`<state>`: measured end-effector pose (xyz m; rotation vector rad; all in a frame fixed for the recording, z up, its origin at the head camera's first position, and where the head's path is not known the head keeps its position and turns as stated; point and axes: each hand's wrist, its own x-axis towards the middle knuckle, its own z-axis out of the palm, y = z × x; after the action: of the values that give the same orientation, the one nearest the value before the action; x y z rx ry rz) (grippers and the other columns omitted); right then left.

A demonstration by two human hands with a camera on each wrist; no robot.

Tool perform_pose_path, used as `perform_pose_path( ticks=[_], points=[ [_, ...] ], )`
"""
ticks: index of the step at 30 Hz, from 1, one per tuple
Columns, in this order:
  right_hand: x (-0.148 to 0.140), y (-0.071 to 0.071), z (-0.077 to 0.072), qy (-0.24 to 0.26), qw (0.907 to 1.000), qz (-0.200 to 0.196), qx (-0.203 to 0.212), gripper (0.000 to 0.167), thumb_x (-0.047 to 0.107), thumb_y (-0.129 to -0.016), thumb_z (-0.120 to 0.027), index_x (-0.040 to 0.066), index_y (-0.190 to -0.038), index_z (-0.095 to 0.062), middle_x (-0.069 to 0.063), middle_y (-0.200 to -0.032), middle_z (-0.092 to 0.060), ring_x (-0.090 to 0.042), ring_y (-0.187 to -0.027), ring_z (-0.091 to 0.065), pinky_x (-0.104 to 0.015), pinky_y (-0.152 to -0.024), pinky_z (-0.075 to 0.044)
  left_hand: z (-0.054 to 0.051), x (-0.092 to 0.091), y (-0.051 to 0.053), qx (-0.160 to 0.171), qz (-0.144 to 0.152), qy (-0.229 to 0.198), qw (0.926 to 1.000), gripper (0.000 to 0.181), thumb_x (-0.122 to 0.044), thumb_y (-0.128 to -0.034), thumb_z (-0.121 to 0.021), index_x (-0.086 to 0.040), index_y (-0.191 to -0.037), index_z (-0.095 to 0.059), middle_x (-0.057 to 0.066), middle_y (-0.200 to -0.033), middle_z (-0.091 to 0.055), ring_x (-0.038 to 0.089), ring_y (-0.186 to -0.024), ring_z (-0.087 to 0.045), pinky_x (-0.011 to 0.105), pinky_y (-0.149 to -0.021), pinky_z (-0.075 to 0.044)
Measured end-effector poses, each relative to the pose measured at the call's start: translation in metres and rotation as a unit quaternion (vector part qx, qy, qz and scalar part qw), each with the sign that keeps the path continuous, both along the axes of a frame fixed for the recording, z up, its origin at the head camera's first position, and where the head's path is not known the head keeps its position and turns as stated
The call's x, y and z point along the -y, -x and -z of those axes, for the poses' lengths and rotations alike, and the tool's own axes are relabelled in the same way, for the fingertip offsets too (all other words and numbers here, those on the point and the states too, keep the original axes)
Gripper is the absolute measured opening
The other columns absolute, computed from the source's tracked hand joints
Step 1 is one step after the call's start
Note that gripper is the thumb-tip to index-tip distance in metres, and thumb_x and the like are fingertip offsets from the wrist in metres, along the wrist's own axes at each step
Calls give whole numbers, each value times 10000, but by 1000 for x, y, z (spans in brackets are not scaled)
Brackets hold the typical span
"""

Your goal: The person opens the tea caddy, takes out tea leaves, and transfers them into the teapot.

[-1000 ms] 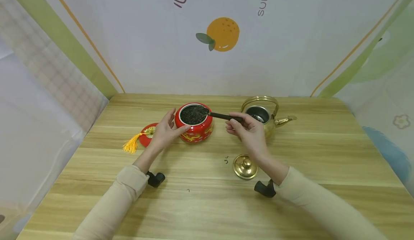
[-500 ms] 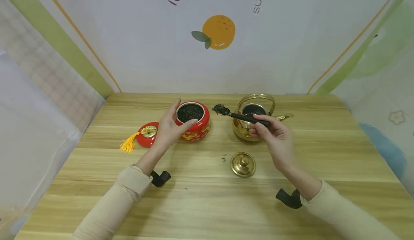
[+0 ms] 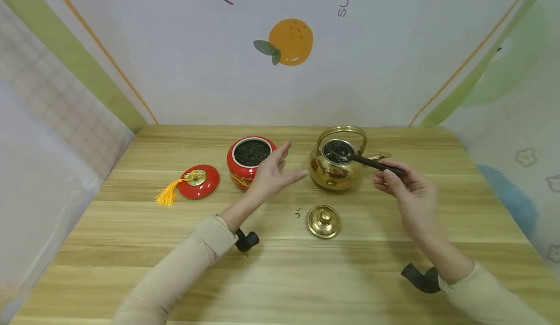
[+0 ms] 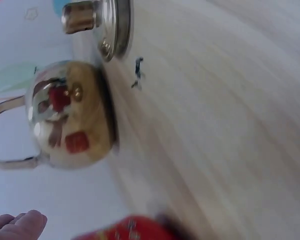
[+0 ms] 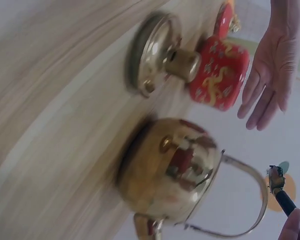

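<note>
In the head view my right hand (image 3: 415, 203) pinches the dark handle of a scoop (image 3: 377, 163), whose leaf-filled bowl is over the mouth of the gold kettle (image 3: 334, 174). The right wrist view shows the scoop's bowl (image 5: 276, 179) heaped with dark leaves, beside the kettle's arched handle. My left hand (image 3: 272, 174), fingers spread and holding nothing, is between the red jar (image 3: 238, 173) and the kettle, overlapping the jar's right side in the head view. Dark leaves fill the jar.
A red lid (image 3: 205, 181) with a yellow tassel (image 3: 167, 194) lies left of the jar. The gold kettle lid (image 3: 323, 222) lies in front of the kettle, with a few loose leaves (image 3: 298, 213) beside it. A patterned cloth (image 3: 197, 72) stands behind the table.
My right hand has carried the scoop, loaded with leaves, from the jar rightward to the kettle mouth. My left hand has left the jar's left side and moved right, past it.
</note>
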<state>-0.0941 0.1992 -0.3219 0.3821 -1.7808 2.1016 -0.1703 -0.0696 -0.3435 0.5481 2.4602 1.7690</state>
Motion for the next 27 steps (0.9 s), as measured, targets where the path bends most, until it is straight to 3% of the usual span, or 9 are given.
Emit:
perform_pose_path(
  ticks=[6,13,20,27],
  points=[
    [-11,2,3,-145,9998,90,-52,230,-61,-907,-537,-134,-1118,-591,-46,-887,-708,-118,-785,-688,-247,-734,-559,9,-22,12,245,5,552,9982,883,-303,-805,-750,-57,-1486,-243,96,-1533,-274,249,-1390,-303,354,-1102,-329],
    [-17,7,6,-274,9989,355,141,260,-42,-900,-561,-163,-1130,-565,-26,-871,-714,-103,-770,-689,-236,-720,-555,20,-41,24,123,6,957,9953,925,-336,-787,-761,-27,-1482,-234,135,-1527,-270,286,-1387,-298,406,-1109,-314],
    [-17,14,5,-408,9966,545,471,251,-5,-899,-583,-132,-1115,-591,-28,-857,-716,-111,-751,-686,-227,-708,-562,23,-53,29,338,-181,1168,9924,955,-403,-759,-769,-95,-1492,-239,74,-1530,-289,251,-1399,-281,429,-1135,-256],
    [-18,22,6,-569,9957,539,501,251,-1,-899,-586,-139,-1108,-590,-11,-841,-708,-102,-742,-685,-225,-697,-562,27,-62,33,77,-118,1037,9945,824,-381,-764,-771,-151,-1436,-352,54,-1423,-453,215,-1327,-401,390,-1101,-329]
  ],
)
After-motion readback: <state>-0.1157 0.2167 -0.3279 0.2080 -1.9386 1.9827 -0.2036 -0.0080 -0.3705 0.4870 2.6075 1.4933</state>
